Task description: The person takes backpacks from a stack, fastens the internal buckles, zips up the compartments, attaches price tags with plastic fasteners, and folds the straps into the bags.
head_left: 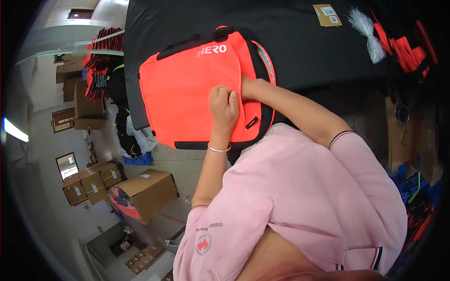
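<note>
A bright orange-red backpack [187,98] with black trim and white "HERO" lettering lies flat on the black-covered table [300,51]. My left hand [224,107], with a bangle at its wrist, is closed in a fist over the front panel beside the pocket edge. Whatever its fingers may hold is hidden. My right hand [250,88] reaches through the long side opening into the front pocket, and its fingers are out of sight beneath the panel. A black zipper pull [252,122] rests near the lower end of that opening. Farther right, another curved opening shows a silvery lining [266,63].
On the table lie a brown card with labels [327,15], a bundle of clear plastic strands [368,35] and orange-red straps [407,54]. An open carton [145,192] and stacked boxes [91,182] stand on the floor at left, near a blue crate [138,159].
</note>
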{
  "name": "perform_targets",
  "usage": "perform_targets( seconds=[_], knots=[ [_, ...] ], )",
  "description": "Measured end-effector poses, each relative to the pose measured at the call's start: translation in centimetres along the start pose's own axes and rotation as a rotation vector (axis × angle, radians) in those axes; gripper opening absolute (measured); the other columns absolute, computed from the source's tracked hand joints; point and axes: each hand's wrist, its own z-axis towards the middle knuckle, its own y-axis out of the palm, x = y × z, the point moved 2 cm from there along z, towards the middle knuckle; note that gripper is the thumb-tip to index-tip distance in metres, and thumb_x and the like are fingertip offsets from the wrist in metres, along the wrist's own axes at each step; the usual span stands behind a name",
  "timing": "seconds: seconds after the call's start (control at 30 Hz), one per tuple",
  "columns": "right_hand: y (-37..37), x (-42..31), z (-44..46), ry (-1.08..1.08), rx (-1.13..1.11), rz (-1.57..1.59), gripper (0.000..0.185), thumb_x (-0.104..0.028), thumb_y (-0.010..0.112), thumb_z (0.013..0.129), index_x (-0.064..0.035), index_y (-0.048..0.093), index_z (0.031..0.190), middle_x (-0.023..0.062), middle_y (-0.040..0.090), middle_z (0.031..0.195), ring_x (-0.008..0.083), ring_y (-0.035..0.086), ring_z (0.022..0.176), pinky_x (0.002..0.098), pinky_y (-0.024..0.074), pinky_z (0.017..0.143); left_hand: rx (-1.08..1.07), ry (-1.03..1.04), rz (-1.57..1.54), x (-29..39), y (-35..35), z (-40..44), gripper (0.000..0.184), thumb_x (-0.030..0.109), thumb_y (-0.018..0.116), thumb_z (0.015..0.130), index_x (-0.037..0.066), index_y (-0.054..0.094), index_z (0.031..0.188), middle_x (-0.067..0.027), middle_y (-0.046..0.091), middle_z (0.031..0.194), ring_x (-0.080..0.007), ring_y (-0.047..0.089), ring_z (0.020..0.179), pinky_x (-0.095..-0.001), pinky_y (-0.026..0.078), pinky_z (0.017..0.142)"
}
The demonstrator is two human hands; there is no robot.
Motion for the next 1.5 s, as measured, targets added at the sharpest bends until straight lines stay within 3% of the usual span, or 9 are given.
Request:
perform_targets(
  seconds=[0.1,0.13,0.2,0.4,0.57,0.77,1.13,1.27,1.5],
  knots=[
    [-1.0,0.4,-1.4,-0.156,-0.201,-0.668,0.029,-0.013,0.06,0.076,-0.004,0.059,0.104,0.0152,0.059,0.111,0.032,0.052,0.108,0.0376,0.043,0.093,0.121,0.0,0.13,-1.9,0.7,-1.5,0.029,0.023,0.058,0.087,0.008,0.057,0.111,-0.0186,0.05,0.119,-0.0339,0.048,0.109,-0.0451,0.04,0.088],
    [-2.0,0.1,-2.3,-0.025,-0.07,-0.227,0.022,-0.017,0.058,0.076,-0.0027,0.065,0.092,0.0173,0.061,0.102,0.0323,0.055,0.098,0.041,0.0427,0.089,0.131,-0.025,0.133,-2.2,0.9,-1.8,0.029,0.023,0.058,0.087,0.008,0.057,0.111,-0.0186,0.05,0.119,-0.0339,0.048,0.109,-0.0451,0.04,0.088],
    [-4.6,-2.0,-5.6,0.018,-0.129,-0.291,0.023,-0.017,0.054,0.08,-0.0002,0.064,0.092,0.0146,0.064,0.09,0.0311,0.059,0.091,0.039,0.0468,0.083,-0.092,-0.007,0.332,-2.6,1.9,-2.0,0.044,0.029,0.055,0.088,0.014,0.049,0.129,-0.0165,0.036,0.14,-0.0335,0.036,0.126,-0.0538,0.034,0.097],
    [-7.6,-6.3,-10.9,0.287,0.083,-0.144,0.022,-0.014,0.06,0.08,-0.0004,0.065,0.097,0.0127,0.065,0.099,0.0277,0.06,0.098,0.0345,0.0455,0.087,-0.25,-0.119,0.611,-2.4,3.9,-0.2,0.048,0.034,0.052,0.088,0.021,0.045,0.134,-0.0115,0.029,0.147,-0.0331,0.024,0.136,-0.0662,0.025,0.099],
    [-2.7,-8.8,-10.8,0.107,-0.075,-0.629,0.048,-0.029,0.072,0.071,-0.002,0.06,0.108,0.0124,0.06,0.101,0.0268,0.056,0.094,0.0374,0.0405,0.084,-0.101,-0.041,0.656,-2.1,4.6,-0.4,0.043,0.031,0.052,0.087,0.017,0.05,0.128,-0.0134,0.036,0.14,-0.03,0.031,0.131,-0.0629,0.03,0.096],
    [-0.6,-6.2,-10.5,0.019,-0.034,-0.737,0.021,-0.022,0.071,0.071,-0.0065,0.057,0.076,0.0085,0.058,0.075,0.0248,0.057,0.073,0.0372,0.0388,0.067,-0.227,0.073,0.301,0.4,3.1,-4.4,0.035,0.014,0.053,0.076,0.003,0.057,0.108,-0.0124,0.054,0.116,-0.0288,0.049,0.109,-0.0413,0.037,0.088],
    [-1.2,-5.6,-10.5,0.205,0.059,-0.288,0.013,-0.011,0.064,0.077,-0.0021,0.054,0.077,0.0136,0.059,0.072,0.0288,0.06,0.068,0.0378,0.0454,0.061,-0.4,0.048,0.171,2.8,-1.0,-8.3,0.057,0.017,0.06,0.074,0.0,0.048,0.127,-0.0175,0.043,0.136,-0.0315,0.038,0.128,-0.0499,0.033,0.098],
    [-1.2,-6.8,-9.8,0.346,0.152,0.022,0.008,-0.006,0.062,0.08,-0.0018,0.056,0.078,0.0078,0.058,0.069,0.015,0.057,0.062,0.0281,0.0444,0.057,-0.43,0.047,0.227,3.3,-0.5,-9.2,0.072,0.025,0.066,0.068,-0.001,0.042,0.132,-0.0191,0.038,0.14,-0.0305,0.032,0.133,-0.0558,0.029,0.101],
    [-5.5,-6.8,-4.7,-0.125,0.126,-0.43,0.014,-0.007,0.064,0.076,-0.0018,0.051,0.075,0.0144,0.055,0.07,0.0337,0.056,0.068,0.0397,0.044,0.059,-0.084,0.119,0.202,4.0,-2.1,-6.6,0.041,0.001,0.059,0.064,-0.002,0.059,0.105,-0.0162,0.062,0.104,-0.0299,0.06,0.099,-0.0363,0.048,0.083]
  ],
)
